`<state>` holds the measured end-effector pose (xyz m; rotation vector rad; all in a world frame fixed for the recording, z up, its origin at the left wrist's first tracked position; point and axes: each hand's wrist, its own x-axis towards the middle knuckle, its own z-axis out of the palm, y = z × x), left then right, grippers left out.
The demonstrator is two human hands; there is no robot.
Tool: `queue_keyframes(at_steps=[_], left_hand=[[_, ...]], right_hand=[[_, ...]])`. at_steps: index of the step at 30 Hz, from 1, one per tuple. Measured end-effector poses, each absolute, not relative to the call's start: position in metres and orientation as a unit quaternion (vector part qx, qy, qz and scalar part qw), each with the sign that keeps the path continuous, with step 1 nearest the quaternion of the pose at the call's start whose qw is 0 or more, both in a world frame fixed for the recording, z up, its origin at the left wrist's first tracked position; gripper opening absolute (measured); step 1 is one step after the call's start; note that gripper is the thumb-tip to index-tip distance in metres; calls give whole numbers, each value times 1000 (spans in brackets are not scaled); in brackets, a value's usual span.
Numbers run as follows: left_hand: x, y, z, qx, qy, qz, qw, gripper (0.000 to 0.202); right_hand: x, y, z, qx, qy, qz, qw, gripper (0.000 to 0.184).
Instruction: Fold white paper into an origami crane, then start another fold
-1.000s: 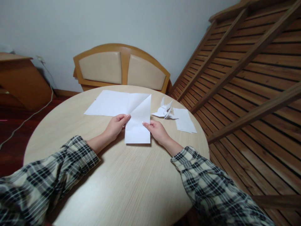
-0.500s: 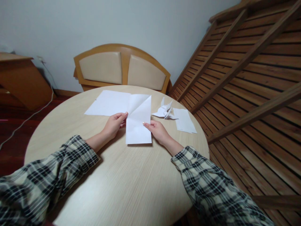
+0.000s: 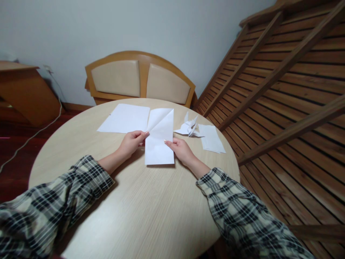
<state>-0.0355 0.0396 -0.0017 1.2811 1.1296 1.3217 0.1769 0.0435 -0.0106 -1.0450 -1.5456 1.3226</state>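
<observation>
A white sheet of paper [image 3: 159, 147], folded to a tall rectangle, is held between my two hands just over the table. A diagonal crease runs from its upper right corner down toward its left edge. My left hand [image 3: 132, 144] pinches the left edge, thumb on top and fingers behind. On the right edge, a little lower, my right hand [image 3: 182, 150] grips the sheet with its thumb on the front; the other fingers are mostly hidden underneath. A folded paper crane [image 3: 189, 126] stands to the right of the sheet, beyond my right hand.
Flat white paper [image 3: 124, 118] lies at the back left of the round wooden table [image 3: 145, 212]. Smaller white sheets [image 3: 211, 138] lie near its right edge. Behind stands a padded headboard [image 3: 142, 77]; a slatted wooden frame [image 3: 291, 97] leans at the right.
My left hand has slid slightly down and to the right along the paper's edge. The paper has shifted a touch to the right; my right hand keeps nearly the same place.
</observation>
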Motion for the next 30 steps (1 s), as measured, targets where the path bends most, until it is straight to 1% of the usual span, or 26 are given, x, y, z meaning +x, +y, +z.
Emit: queue_keyframes(at_steps=[4, 6, 12, 14, 17, 21, 25, 30], left_hand=[[-35, 38, 0, 549, 459, 544, 437, 29], [-36, 38, 0, 547, 456, 544, 445, 29], [-36, 39, -3, 482, 412, 525, 568, 31], [-34, 37, -2, 456, 393, 510, 615, 26], [-31, 34, 1, 430, 363, 501, 658, 28], [-32, 33, 4, 410, 367, 521, 652, 29], [-33, 35, 4, 391, 379, 552, 631, 26], [-31, 36, 3, 384, 384, 581, 606, 25]], right_hand=[[177, 44, -10, -416, -618, 522, 415, 29], [177, 44, -9, -414, -619, 522, 416, 29], [176, 42, -9, -409, -612, 542, 405, 28], [175, 41, -10, -400, -608, 562, 393, 28], [174, 38, -12, -385, -606, 593, 365, 29], [174, 35, -11, -382, -617, 602, 334, 29], [175, 34, -11, -383, -648, 582, 308, 30], [175, 34, -11, -374, -662, 574, 303, 33]])
